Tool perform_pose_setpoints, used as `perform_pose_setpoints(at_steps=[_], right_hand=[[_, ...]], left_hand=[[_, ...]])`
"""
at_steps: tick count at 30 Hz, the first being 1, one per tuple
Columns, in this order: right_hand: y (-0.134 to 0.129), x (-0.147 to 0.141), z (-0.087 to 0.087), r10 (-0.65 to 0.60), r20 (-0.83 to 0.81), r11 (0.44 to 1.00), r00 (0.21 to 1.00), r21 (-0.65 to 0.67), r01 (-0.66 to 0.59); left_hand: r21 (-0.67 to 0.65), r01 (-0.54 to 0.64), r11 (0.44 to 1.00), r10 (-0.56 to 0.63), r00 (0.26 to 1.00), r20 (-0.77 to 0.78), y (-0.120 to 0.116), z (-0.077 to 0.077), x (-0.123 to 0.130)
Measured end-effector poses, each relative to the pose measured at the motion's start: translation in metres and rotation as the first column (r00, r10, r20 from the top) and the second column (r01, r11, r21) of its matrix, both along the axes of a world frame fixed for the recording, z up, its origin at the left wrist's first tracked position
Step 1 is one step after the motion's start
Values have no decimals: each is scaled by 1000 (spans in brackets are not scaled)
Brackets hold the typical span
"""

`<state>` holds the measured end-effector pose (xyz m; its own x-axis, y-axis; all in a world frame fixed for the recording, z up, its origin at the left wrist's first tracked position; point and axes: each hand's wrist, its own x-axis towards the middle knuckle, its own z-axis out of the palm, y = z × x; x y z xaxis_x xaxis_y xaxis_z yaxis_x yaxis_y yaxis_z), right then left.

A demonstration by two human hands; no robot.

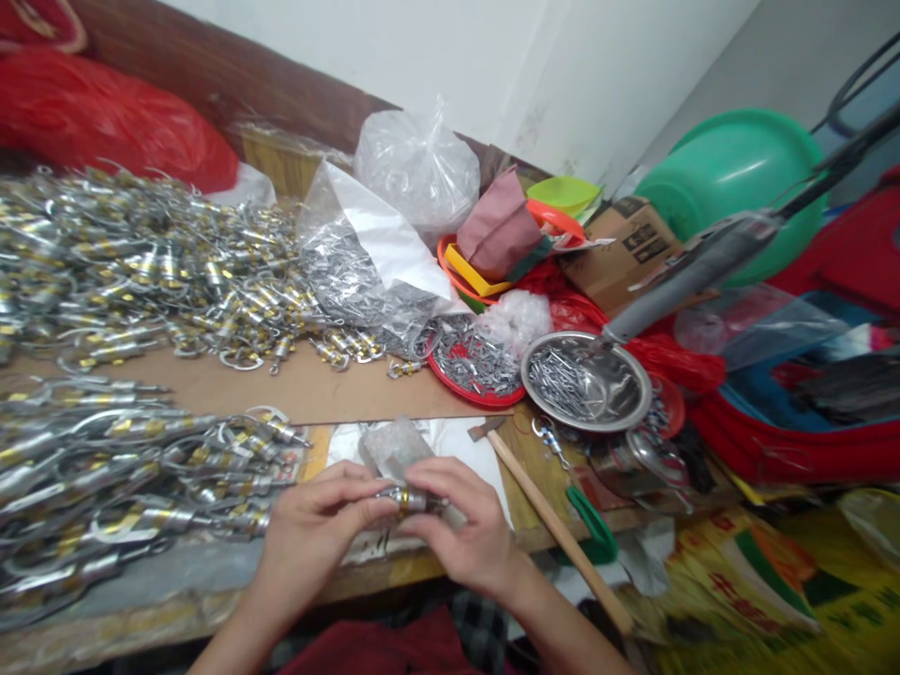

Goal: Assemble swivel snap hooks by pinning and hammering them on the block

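Observation:
Between my two hands, near the table's front edge, is a small silver and brass metal fitting (406, 500). My left hand (316, 525) pinches its left end between thumb and fingers. The fingers of my right hand (468, 520) close round its right end. Just behind the fitting, a grey metal block (397, 445) rests on a white sheet (492, 459). To the left lie rows of similar metal fittings (133, 450) with curved wire loops. A hammer (555, 516) with a wooden handle lies slanted to the right of my right hand.
A large heap of fittings (141, 253) fills the back left. Behind the sheet are a red dish (478, 361) of small metal parts and a steel bowl (587, 380) of pins. Plastic bags, a cardboard box (629, 248) and a green basin (738, 187) stand farther back.

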<state>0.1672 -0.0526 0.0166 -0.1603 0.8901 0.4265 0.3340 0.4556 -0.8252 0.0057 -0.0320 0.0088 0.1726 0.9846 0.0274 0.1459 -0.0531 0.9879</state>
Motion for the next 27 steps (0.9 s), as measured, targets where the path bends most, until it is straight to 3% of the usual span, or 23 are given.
perform_pose_setpoints(at_steps=[2,5,7,10,14,16,19,22,27], right_hand=[[-5,5,-2,-2,184,980,983,195,-34],[-8,14,-5,-24,414,884,910,434,-175],[-8,18,-3,-49,482,830,875,507,-233],[-6,19,0,-57,511,812,857,523,-258],[-5,14,-1,-43,448,854,893,481,-200],[-7,10,-4,-44,408,893,912,425,-148],[-10,4,-5,-51,311,942,949,330,-57],[-13,0,2,-59,193,981,979,191,22],[2,10,13,43,219,998,975,-56,-31]], left_hand=[[-12,3,1000,-2,999,36,0,2,-2],[19,50,999,-50,999,3,1,5,-4],[62,90,994,-86,994,-61,1,7,-4],[157,113,981,-88,984,-157,1,11,-6],[255,116,960,-66,978,-197,0,15,-8],[217,126,968,-85,978,-191,0,14,-9],[33,151,988,-143,976,-166,-2,8,-9],[-189,96,977,-99,995,-4,-5,3,-5],[-370,53,928,21,981,192,-10,3,0]])
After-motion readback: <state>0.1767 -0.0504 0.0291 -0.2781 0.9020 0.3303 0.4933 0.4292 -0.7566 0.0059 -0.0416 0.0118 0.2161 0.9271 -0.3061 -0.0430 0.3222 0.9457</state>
